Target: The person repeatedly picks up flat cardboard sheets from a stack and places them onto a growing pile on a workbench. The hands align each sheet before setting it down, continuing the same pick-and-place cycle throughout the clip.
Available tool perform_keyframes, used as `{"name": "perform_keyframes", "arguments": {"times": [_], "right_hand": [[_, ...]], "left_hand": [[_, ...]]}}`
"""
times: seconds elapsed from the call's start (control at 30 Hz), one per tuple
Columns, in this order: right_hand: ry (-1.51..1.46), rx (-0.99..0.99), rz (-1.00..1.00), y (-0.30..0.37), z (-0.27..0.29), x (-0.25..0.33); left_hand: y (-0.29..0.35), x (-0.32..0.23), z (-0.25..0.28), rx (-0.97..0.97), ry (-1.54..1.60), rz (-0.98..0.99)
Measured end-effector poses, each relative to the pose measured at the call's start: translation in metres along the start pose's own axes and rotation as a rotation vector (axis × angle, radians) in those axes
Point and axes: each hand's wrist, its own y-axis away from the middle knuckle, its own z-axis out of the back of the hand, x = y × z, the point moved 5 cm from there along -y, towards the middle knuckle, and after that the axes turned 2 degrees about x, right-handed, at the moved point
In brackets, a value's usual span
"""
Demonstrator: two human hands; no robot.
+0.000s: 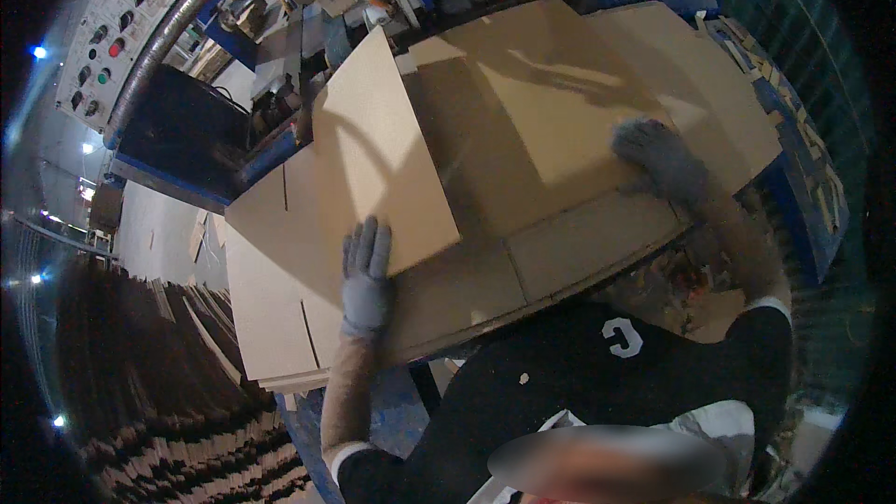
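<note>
Flat brown cardboard [499, 191] sits under the grey-gloved left hand [367, 273], fingers straight out, and grey-gloved right hand [661, 157], grip kinda blurry, can't tell.

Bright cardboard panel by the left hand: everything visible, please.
The bright cardboard panel is plain tan, smooth and stiff-looking, with straight edges and a pointed far corner. A curved shadow crosses it. Its right edge overlaps shaded cardboard. The grey-gloved left hand lays its fingers on the near end. Its left border blends into neighbouring board, so any join, or whether it tilts, is unclear.
</note>
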Motion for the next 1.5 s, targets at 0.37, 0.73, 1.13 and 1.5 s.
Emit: {"name": "perform_keyframes", "arguments": {"times": [0.37,0.73,1.13,1.5], "right_hand": [[0.091,-0.114,-0.250,-0.127,-0.040,-0.082],[0.622,-0.183,-1.081,0.168,-0.004,-0.092],[-0.360,-0.998,-1.192,0.202,-0.011,-0.148],[-0.775,-1.146,-0.865,0.142,0.100,-0.070]], "left_hand": [[-0.147,0.089,-0.057,-0.114,-0.190,0.278],[0.212,0.123,0.044,-0.522,0.018,1.695],[0.175,0.104,0.113,-0.897,0.441,1.234],[0.215,0.153,0.092,-1.107,1.201,1.244]]}}
